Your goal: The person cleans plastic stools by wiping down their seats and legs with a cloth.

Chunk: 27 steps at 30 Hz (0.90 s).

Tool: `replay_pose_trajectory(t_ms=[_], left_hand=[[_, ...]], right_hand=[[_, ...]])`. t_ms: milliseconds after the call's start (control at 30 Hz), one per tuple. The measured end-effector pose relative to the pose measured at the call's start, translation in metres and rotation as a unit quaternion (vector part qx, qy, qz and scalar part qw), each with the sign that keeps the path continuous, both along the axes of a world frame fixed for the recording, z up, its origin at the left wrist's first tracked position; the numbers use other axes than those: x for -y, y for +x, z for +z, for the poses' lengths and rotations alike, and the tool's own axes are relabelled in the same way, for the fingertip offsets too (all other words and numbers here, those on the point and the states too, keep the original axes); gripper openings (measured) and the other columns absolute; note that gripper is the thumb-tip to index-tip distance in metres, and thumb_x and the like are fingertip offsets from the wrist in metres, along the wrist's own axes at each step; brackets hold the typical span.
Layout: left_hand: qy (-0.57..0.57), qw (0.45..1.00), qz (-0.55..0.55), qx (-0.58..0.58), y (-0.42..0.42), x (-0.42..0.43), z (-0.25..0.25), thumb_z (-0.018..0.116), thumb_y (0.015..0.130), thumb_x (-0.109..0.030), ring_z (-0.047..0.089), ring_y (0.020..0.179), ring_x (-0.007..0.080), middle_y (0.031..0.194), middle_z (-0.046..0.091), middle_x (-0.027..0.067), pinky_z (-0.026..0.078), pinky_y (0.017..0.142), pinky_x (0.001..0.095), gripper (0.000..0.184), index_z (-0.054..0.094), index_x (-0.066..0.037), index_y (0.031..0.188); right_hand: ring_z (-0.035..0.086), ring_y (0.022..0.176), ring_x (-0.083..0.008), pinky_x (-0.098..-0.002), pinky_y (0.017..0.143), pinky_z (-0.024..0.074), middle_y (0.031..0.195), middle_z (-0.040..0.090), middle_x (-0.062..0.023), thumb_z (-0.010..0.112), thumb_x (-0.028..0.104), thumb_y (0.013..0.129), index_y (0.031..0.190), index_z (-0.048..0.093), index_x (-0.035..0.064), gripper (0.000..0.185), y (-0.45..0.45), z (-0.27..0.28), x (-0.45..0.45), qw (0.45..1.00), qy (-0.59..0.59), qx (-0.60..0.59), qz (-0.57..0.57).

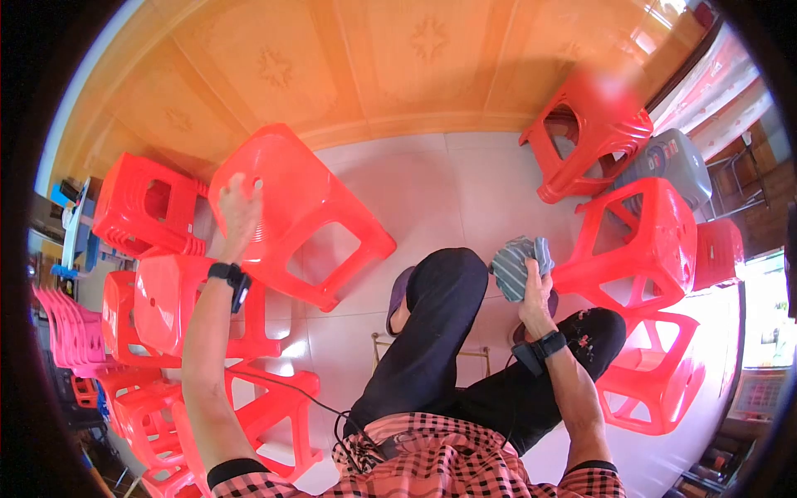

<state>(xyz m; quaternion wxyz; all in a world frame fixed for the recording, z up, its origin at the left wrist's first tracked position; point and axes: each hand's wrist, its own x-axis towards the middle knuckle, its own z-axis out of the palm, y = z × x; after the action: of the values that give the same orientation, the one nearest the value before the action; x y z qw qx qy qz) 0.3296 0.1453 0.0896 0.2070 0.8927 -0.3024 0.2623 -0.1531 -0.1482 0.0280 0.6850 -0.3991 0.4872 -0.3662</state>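
Note:
My left hand (241, 209) rests on the seat of a large red plastic stool (295, 187), near the hole in it, with its fingers spread. The stool is tilted, its seat facing me. In my right hand (535, 290) is a bunched striped grey-green cloth (515, 267), held above my knee. My fingers are wrapped round its right side. Close to the right of the cloth lies another red stool (643, 241), turned on its side.
Stacked red stools (149, 206) stand at the left, with more red stools (170, 307) below. Pink stools (70, 332) are at the far left. A red stool stack (581, 137) and a grey container (677, 170) are at the upper right. An orange panelled wall (374, 66) runs behind.

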Motion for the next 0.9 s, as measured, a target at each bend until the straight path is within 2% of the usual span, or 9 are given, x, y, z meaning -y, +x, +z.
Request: replay_pose_trajectory(t_ms=[133,200,233,300,400,467,700,867,900], left_hand=[[-0.112,0.95,-0.232,-0.174,-0.065,0.1,0.029,0.062,0.085,-0.023,0.059,0.089,0.0294,0.096,0.061,0.0175,0.048,0.076,0.043,0.039,0.05,-0.008,0.119],[-0.067,0.87,-0.272,-0.406,-0.136,0.143,0.079,0.059,0.088,-0.026,0.061,0.078,0.0235,0.087,0.063,0.0137,0.048,0.068,0.0389,0.039,0.049,-0.005,0.12],[-0.061,0.863,-0.324,-0.382,-0.154,0.166,0.066,0.057,0.09,-0.031,0.06,0.071,0.0228,0.078,0.062,0.0118,0.047,0.063,0.0385,0.043,0.049,-0.002,0.119],[0.041,0.829,-0.369,-0.419,-0.203,0.205,0.068,0.06,0.089,-0.038,0.059,0.078,0.0182,0.086,0.063,0.0098,0.048,0.07,0.0341,0.045,0.051,-0.003,0.117],[0.041,0.759,-0.467,-0.451,-0.277,0.25,0.033,0.066,0.084,-0.037,0.063,0.082,0.0253,0.086,0.064,0.0182,0.05,0.075,0.0384,0.052,0.05,0.002,0.114],[0.065,0.698,-0.537,-0.47,-0.315,0.273,0.013,0.075,0.075,-0.034,0.062,0.092,0.0298,0.092,0.062,0.0216,0.049,0.081,0.0416,0.066,0.045,0.005,0.12],[-0.047,0.692,-0.587,-0.418,-0.352,0.278,-0.007,0.078,0.065,-0.025,0.056,0.105,0.0348,0.109,0.055,0.0279,0.048,0.086,0.0425,0.077,0.038,0.004,0.125],[0.001,0.681,-0.558,-0.474,-0.342,0.287,-0.026,0.074,0.064,-0.017,0.06,0.098,0.0331,0.101,0.06,0.0232,0.049,0.084,0.04,0.064,0.045,0.005,0.117],[0.018,0.718,-0.535,-0.446,-0.343,0.287,-0.029,0.073,0.065,-0.016,0.062,0.093,0.0339,0.097,0.061,0.0233,0.049,0.081,0.0403,0.054,0.048,0.005,0.108]], right_hand=[[0.062,0.077,-0.0171,-0.0326,0.064,0.0531,0.097,0.059,-0.0045,0.061,0.026,0.086,0.12,0.05,0.0089,0.04,-0.001,0.003,0.003,1.0,-0.013,-0.002,0.002],[0.062,0.079,-0.017,-0.0327,0.065,0.0532,0.098,0.059,-0.0045,0.06,0.027,0.086,0.12,0.05,0.0082,0.04,-0.002,0.007,0.005,1.0,-0.018,-0.007,-0.004],[0.062,0.081,-0.0169,-0.0329,0.067,0.0531,0.099,0.059,-0.0045,0.061,0.027,0.086,0.119,0.051,0.0075,0.04,-0.002,0.019,0.003,1.0,-0.002,0.014,0.001],[0.061,0.084,-0.0167,-0.033,0.07,0.053,0.1,0.058,-0.0046,0.061,0.027,0.085,0.119,0.051,0.0069,0.04,-0.003,0.027,0.004,0.999,0.014,0.036,0.002],[0.061,0.088,-0.0163,-0.0333,0.076,0.0519,0.1,0.059,-0.0044,0.062,0.029,0.084,0.119,0.052,0.0071,0.042,-0.01,0.024,0.013,0.996,0.014,0.082,0.018],[0.065,0.086,-0.0216,-0.038,0.069,0.0554,0.102,0.063,-0.0071,0.058,0.028,0.089,0.12,0.053,0.0102,0.037,-0.014,0.014,0.022,0.993,0.015,0.113,0.012],[0.061,0.1,-0.0238,-0.0464,0.085,0.0503,0.114,0.061,-0.0059,0.051,0.034,0.094,0.124,0.05,0.0095,0.039,-0.033,0.026,0.022,0.97,0.019,0.216,0.109],[0.049,0.117,-0.0234,-0.0461,0.102,0.0382,0.127,0.052,-0.0075,0.049,0.035,0.095,0.128,0.046,0.0101,0.041,-0.039,0.021,0.02,0.93,0.051,0.299,0.205],[0.051,0.115,-0.0233,-0.0439,0.1,0.0404,0.126,0.052,-0.008,0.05,0.033,0.095,0.13,0.044,0.0095,0.043,-0.041,0.018,0.021,0.929,0.068,0.296,0.214]])
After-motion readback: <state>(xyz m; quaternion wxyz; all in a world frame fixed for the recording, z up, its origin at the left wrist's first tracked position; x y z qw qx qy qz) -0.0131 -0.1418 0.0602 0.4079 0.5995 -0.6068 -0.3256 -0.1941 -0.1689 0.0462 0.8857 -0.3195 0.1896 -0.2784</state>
